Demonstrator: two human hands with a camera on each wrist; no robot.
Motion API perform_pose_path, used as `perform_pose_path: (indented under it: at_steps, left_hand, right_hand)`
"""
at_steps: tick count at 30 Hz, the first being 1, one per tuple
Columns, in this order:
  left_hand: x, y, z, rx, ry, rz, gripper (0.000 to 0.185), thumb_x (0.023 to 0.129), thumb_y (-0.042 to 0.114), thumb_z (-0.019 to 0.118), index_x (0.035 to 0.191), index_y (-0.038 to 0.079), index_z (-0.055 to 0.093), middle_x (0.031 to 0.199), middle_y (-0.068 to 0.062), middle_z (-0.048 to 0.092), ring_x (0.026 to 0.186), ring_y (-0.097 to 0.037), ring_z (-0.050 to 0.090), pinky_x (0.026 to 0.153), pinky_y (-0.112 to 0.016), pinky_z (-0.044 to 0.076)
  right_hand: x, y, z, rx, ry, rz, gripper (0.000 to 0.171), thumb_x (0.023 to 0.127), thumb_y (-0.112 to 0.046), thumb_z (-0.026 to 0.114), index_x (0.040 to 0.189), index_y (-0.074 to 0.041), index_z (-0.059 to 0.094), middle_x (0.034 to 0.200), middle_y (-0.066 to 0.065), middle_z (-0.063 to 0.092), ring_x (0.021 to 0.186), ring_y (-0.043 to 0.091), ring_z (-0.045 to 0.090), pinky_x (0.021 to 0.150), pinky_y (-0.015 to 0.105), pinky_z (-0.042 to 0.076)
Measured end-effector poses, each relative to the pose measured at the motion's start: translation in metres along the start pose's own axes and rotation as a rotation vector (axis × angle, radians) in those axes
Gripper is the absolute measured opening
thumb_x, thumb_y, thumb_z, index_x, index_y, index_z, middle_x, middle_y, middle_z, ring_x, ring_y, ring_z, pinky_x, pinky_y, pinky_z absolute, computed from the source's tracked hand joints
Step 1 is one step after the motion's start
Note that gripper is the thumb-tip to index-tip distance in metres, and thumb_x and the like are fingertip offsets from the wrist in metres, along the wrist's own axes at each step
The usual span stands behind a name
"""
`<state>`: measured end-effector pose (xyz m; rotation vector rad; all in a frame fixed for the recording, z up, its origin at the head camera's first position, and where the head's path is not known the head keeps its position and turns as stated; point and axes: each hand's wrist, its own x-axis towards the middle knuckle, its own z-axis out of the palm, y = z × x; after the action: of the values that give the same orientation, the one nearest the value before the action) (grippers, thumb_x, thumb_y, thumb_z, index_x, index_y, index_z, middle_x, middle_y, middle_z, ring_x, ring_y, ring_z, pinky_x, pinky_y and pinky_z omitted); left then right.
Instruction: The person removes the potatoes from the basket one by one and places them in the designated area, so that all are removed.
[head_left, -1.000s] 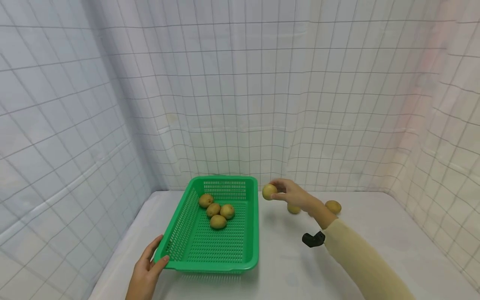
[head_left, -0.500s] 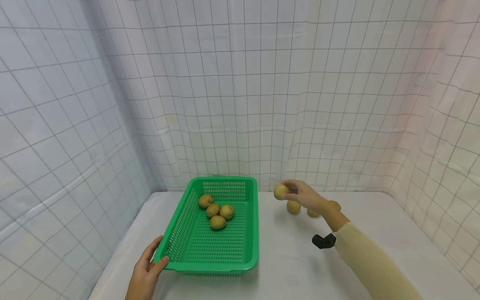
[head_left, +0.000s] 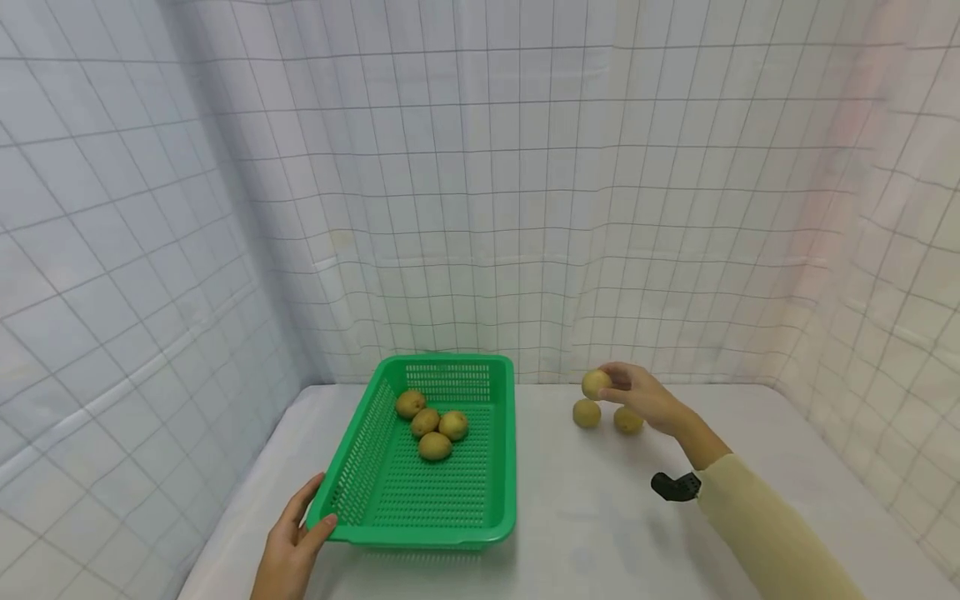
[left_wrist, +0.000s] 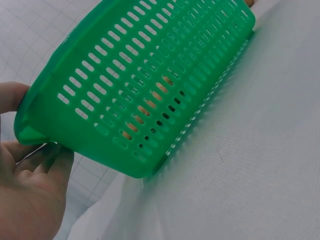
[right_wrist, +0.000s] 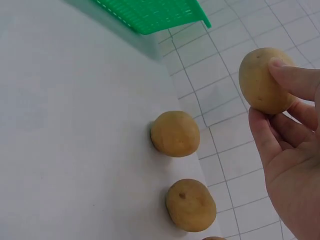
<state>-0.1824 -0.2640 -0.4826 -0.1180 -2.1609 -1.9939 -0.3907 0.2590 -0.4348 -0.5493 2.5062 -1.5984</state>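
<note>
Nearby: two potatoes (head_left: 587,413) on table (head_left: 585,533) | right hand (head_left: 645,398) pinches potato (head_left: 596,384) | left hand (head_left: 288,554) grips green basket (head_left: 501,508)

Bright, even light; soft shadows; wide-angle edge distortion.

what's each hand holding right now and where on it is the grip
The right hand pinches a potato by its sides with fingertips and thumb. The left hand grips the green basket at its near left corner rim.

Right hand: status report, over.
Right hand pinches one potato above the table. Left hand grips the green basket corner. Two potatoes on the table below; path to basket open.
</note>
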Motion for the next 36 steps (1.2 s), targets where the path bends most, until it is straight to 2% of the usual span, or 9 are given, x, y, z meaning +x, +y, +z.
perform_pose_path:
  at_steps: [4,10,14,19,24,25,27,32,36]
  left_hand:
    - [-0.001,-0.001,0.0,-0.005,-0.004,0.008,0.069,0.106,0.003,0.056,0.157,-0.015,0.014,0.162,-0.038,0.008,0.115,0.015,0.048,0.09,-0.016,0.052]
    - [-0.001,-0.001,0.004,-0.005,-0.004,-0.005,0.069,0.106,0.005,0.058,0.158,-0.013,0.015,0.163,-0.034,0.011,0.117,0.015,0.048,0.092,-0.017,0.052]
    - [-0.001,-0.002,0.004,-0.005,-0.002,-0.027,0.072,0.107,0.007,0.058,0.159,-0.012,0.013,0.164,-0.033,0.009,0.117,0.016,0.046,0.092,-0.016,0.051]
    - [-0.002,-0.003,0.002,-0.009,-0.001,-0.022,0.072,0.107,0.006,0.058,0.159,-0.012,0.012,0.164,-0.032,0.009,0.117,0.016,0.046,0.092,-0.015,0.051]
    - [-0.003,-0.002,0.001,-0.008,0.002,-0.038,0.072,0.107,0.009,0.058,0.16,-0.01,0.013,0.164,-0.03,0.009,0.12,0.011,0.047,0.094,-0.016,0.05]
    - [-0.003,-0.002,0.0,-0.004,0.001,-0.04,0.073,0.107,0.01,0.058,0.16,-0.009,0.013,0.165,-0.03,0.009,0.123,0.006,0.047,0.094,-0.016,0.05]
    - [-0.003,-0.001,0.0,0.004,0.005,-0.049,0.073,0.107,0.011,0.059,0.161,-0.008,0.013,0.165,-0.029,0.009,0.123,0.007,0.047,0.094,-0.015,0.05]
    - [-0.003,0.003,-0.001,0.012,0.014,-0.063,0.073,0.107,0.014,0.059,0.162,-0.006,0.014,0.166,-0.028,0.009,0.118,0.016,0.044,0.094,-0.013,0.049]
    - [-0.002,0.004,-0.001,-0.006,0.002,-0.054,0.074,0.108,0.014,0.059,0.161,-0.007,0.013,0.165,-0.028,0.008,0.121,0.013,0.043,0.095,-0.013,0.048]
  right_hand:
    - [-0.005,0.011,-0.009,-0.009,0.036,0.019,0.059,0.101,-0.023,0.07,0.149,0.003,0.047,0.142,0.019,0.057,0.135,0.041,0.048,0.114,0.058,0.036]
    - [-0.018,0.015,-0.021,-0.046,0.058,0.018,0.063,0.104,-0.025,0.067,0.151,0.007,0.041,0.145,0.026,0.053,0.136,0.044,0.046,0.115,0.061,0.033]
    - [-0.024,0.017,-0.027,-0.029,0.088,0.043,0.068,0.105,-0.025,0.066,0.154,0.01,0.033,0.15,0.03,0.045,0.139,0.047,0.041,0.115,0.062,0.032]
    - [-0.031,0.027,-0.036,0.0,0.119,0.06,0.07,0.105,-0.022,0.065,0.155,0.012,0.029,0.152,0.032,0.041,0.14,0.049,0.039,0.115,0.061,0.033]
    - [-0.041,0.037,-0.049,0.008,0.138,0.063,0.076,0.104,-0.024,0.067,0.156,0.013,0.026,0.154,0.034,0.036,0.143,0.05,0.033,0.116,0.062,0.03]
    - [-0.043,0.039,-0.051,0.01,0.143,0.065,0.077,0.104,-0.025,0.068,0.156,0.014,0.026,0.155,0.035,0.035,0.143,0.051,0.032,0.116,0.063,0.029]
    - [-0.047,0.042,-0.055,0.01,0.154,0.072,0.08,0.104,-0.028,0.068,0.156,0.014,0.024,0.156,0.036,0.034,0.144,0.051,0.03,0.117,0.063,0.028]
    - [-0.054,0.049,-0.061,0.002,0.178,0.086,0.08,0.105,-0.029,0.066,0.155,0.016,0.023,0.155,0.037,0.034,0.143,0.052,0.032,0.116,0.062,0.029]
    - [-0.06,0.054,-0.066,-0.03,0.22,0.105,0.078,0.105,-0.029,0.066,0.154,0.016,0.025,0.153,0.037,0.037,0.142,0.05,0.035,0.116,0.06,0.031]
